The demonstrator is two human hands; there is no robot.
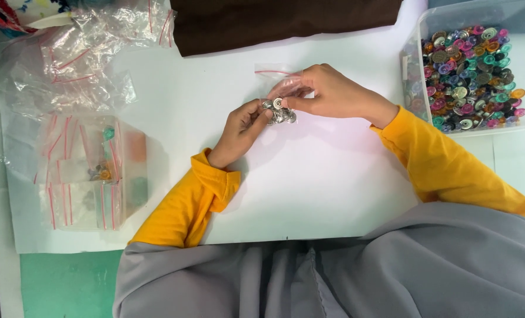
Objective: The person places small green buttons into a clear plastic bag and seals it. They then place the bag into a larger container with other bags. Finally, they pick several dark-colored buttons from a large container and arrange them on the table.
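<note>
Your left hand (243,121) is cupped around a small cluster of silver metal buttons (279,112), fingers curled closed on them just above the white desk (309,176). Your right hand (327,91) pinches the mouth of a small clear zip bag (277,76) between thumb and fingers, with one button at the fingertips, right against the cluster. It looks like the bagging step is in hand; the buttons need a steady, open bag mouth so none slip off. A clear bin of coloured buttons (471,76) sits to your right, and empty zip bags (80,65) lie to your left.
</note>
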